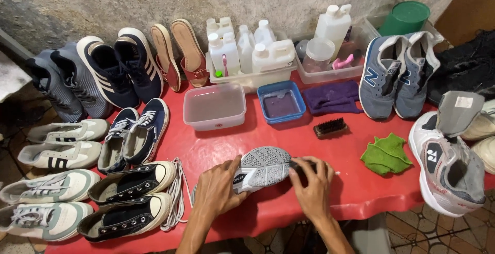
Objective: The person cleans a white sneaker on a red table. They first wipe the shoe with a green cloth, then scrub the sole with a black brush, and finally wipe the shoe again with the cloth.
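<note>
My left hand [219, 188] grips a white sneaker [260, 169] turned on its side, its grey patterned sole facing up, near the front edge of the red table [278, 140]. My right hand [311, 184] is closed around a small dark brush [301, 167] pressed against the shoe's sole at its right end. The brush is mostly hidden by my fingers.
A clear tub [214, 106] and a blue tub of liquid [281, 102] sit behind the shoe, with a purple cloth [331, 97], a dark brush [330, 128] and a green cloth [385, 153]. White bottles in a tray [247, 53] stand at the back. Several pairs of shoes line both sides.
</note>
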